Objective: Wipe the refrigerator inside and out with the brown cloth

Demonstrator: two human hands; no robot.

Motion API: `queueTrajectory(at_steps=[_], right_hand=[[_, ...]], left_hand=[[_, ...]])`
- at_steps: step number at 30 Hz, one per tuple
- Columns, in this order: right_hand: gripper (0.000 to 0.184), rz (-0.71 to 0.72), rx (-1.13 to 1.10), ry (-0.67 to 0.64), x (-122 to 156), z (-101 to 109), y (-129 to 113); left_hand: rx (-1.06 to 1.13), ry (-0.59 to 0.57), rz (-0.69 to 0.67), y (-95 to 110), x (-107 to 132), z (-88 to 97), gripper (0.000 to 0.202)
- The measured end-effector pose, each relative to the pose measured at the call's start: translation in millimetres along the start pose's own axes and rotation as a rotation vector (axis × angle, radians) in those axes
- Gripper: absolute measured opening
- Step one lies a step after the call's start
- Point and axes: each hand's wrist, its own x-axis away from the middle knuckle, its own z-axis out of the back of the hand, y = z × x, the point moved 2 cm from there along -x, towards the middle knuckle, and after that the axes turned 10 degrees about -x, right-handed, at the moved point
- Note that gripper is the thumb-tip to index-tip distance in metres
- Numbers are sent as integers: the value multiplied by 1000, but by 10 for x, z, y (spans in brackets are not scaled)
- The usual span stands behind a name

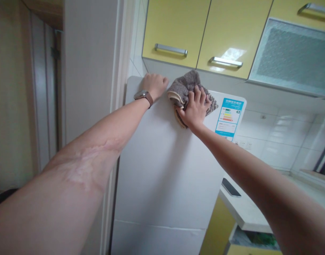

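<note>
A white fridge (162,170) stands in front of me. My left hand (153,85), with a watch on its wrist, grips the top left edge of the fridge door, fingers curled over it. My right hand (194,108) presses a grey-brown cloth (184,88) against the upper part of the door, fingers bent over the bunched fabric. A blue and white energy label (228,118) is stuck on the door just right of the cloth.
Yellow wall cabinets (202,24) with metal handles hang right above the fridge. At the right a white counter (244,210) carries a dark phone (231,187). White wall tiles (279,141) lie behind it. A door frame (117,53) stands at the left.
</note>
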Motion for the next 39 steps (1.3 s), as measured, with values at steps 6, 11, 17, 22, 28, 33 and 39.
queueTrajectory(at_steps=[6,11,17,22,28,33,39], right_hand=[[67,50,-23,-76,312,-9,-199],[70,127,-27,-174,520,-8,-322],[70,253,-64,-257,802,-25,-449],[68,420,-158,-351,1138,-60,-633],[62,594,-245,-417,1529,-150,-877],[56,697,-249,-337,1793,-223,-1062],[52,762,-245,-267,2043,-295,-1248]], left_hand=[[-24,-27,12,7,-9,31,76],[-42,-6,-12,3,21,67,75],[-42,25,-26,-16,9,52,67],[-41,-23,16,-21,-4,41,69],[7,-47,17,-26,-19,25,81],[-31,-42,22,-28,-35,4,81],[-108,48,-13,-28,-32,-7,67]])
